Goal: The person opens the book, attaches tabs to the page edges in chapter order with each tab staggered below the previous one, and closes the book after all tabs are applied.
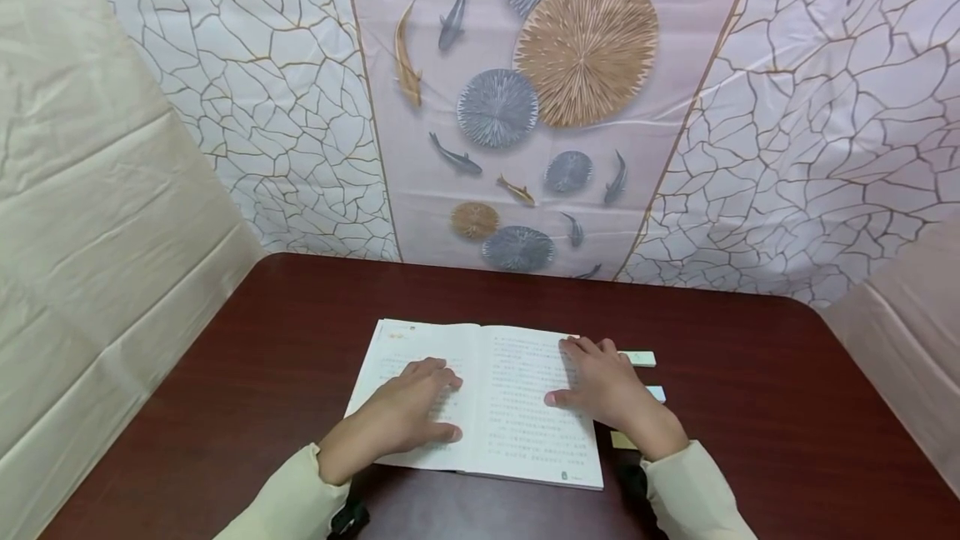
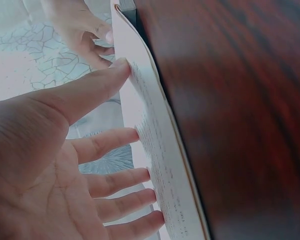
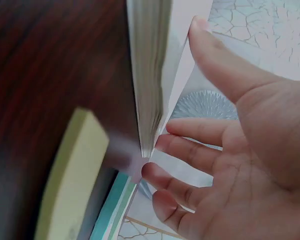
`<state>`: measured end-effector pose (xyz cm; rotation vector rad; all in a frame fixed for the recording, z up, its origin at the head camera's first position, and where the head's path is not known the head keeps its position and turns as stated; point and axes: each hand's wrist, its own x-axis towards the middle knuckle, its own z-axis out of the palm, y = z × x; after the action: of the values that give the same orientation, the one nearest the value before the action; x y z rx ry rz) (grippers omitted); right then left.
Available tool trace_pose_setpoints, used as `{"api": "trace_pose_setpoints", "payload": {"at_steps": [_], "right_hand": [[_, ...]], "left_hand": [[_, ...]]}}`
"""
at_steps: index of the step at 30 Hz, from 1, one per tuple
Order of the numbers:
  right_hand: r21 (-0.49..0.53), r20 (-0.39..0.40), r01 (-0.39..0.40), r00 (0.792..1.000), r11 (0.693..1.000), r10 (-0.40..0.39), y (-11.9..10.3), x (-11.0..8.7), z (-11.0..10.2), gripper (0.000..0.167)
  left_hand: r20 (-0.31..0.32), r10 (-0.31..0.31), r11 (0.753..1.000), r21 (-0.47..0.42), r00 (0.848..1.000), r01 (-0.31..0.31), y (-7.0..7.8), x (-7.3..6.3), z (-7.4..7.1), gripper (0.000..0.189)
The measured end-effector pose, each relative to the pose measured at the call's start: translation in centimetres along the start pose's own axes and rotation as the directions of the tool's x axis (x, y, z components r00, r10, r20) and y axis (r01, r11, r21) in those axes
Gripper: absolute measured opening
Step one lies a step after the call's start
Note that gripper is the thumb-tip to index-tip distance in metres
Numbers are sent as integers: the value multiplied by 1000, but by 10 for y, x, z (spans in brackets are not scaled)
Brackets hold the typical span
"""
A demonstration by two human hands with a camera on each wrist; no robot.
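Note:
An open book [image 1: 517, 415] with printed pages lies flat on the dark red-brown table. Over its left page spreads my left hand [image 1: 405, 411], fingers apart and fairly straight. In the left wrist view the fingertips of the left hand [image 2: 45, 165] meet the page surface. My right hand [image 1: 609, 386] lies across the outer edge of the right page, thumb pointing inward. The right wrist view shows the right hand [image 3: 250, 155] with its thumb on the page and the other fingers gently bent near the edge of the thick page block [image 3: 150, 75].
Right of the book sit small blocks: a pale green one [image 1: 639, 358], a light blue one [image 1: 656, 393] and a yellow one [image 1: 622, 440], partly behind the right hand. A patterned curtain [image 1: 495, 190] hangs behind the table [image 1: 315, 307], with beige cloth at both sides.

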<state>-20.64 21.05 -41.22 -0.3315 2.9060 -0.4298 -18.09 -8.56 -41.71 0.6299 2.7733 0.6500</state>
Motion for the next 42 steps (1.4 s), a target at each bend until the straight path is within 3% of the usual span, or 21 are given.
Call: {"api": "trace_pose_setpoints", "payload": {"at_steps": [10, 14, 17, 21, 23, 24, 26, 29, 30, 31, 32, 34, 37, 39, 42], "right_hand": [[54, 21, -25, 1000, 998, 24, -10, -2, 0, 88], [127, -16, -8, 1000, 992, 10, -14, -2, 1, 92], [247, -69, 7, 998, 969, 10, -16, -3, -1, 94], [425, -187, 22, 980, 905, 64, -16, -7, -9, 87], [531, -229, 28, 967, 847, 111, -16, -9, -14, 81], [600, -233, 31, 963, 800, 137, -17, -10, -16, 78], [750, -206, 29, 960, 661, 192, -18, -12, -19, 71], [918, -117, 24, 970, 396, 213, -20, -14, -20, 54], [946, -79, 12, 978, 323, 194, -21, -13, -20, 50], [960, -41, -6, 986, 280, 163, -21, -13, -18, 48], [964, -9, -26, 992, 266, 128, -21, -13, -17, 46], [944, 44, -58, 998, 326, 51, -22, -12, -13, 45], [863, 74, -47, 997, 503, -33, -25, -13, -8, 45], [803, 52, -1, 996, 596, -69, -31, -14, -4, 46], [736, -12, 101, 991, 669, -136, -40, -16, 4, 47]], "left_hand": [[-14, 8, 1000, -17, 1000, -9, -2, -2, 0, 57], [-11, 4, 1000, -23, 1000, -4, -3, -2, 1, 57], [-2, -3, 1000, -22, 1000, 2, -4, -1, 2, 56], [6, 8, 1000, -14, 1000, -8, -5, 1, 3, 57], [12, 22, 1000, -7, 1000, -22, -5, 1, 3, 59], [16, 32, 999, -3, 999, -32, -5, 1, 3, 60], [32, 44, 999, -5, 999, -44, -5, 1, 4, 63], [68, 56, 998, -26, 996, -54, -4, 0, 2, 64], [85, 60, 998, -29, 995, -58, -4, -1, 2, 63], [101, 63, 998, -32, 993, -60, -3, -1, 2, 61], [116, 67, 997, -33, 991, -64, -3, -2, 1, 59], [134, 80, 997, -26, 988, -77, -3, -3, 0, 57], [131, 109, 994, -15, 985, -108, -3, -5, 0, 56], [115, 126, 992, -4, 985, -126, -4, -6, 0, 56], [92, 143, 989, 36, 985, -147, -4, -8, 0, 57]]}}
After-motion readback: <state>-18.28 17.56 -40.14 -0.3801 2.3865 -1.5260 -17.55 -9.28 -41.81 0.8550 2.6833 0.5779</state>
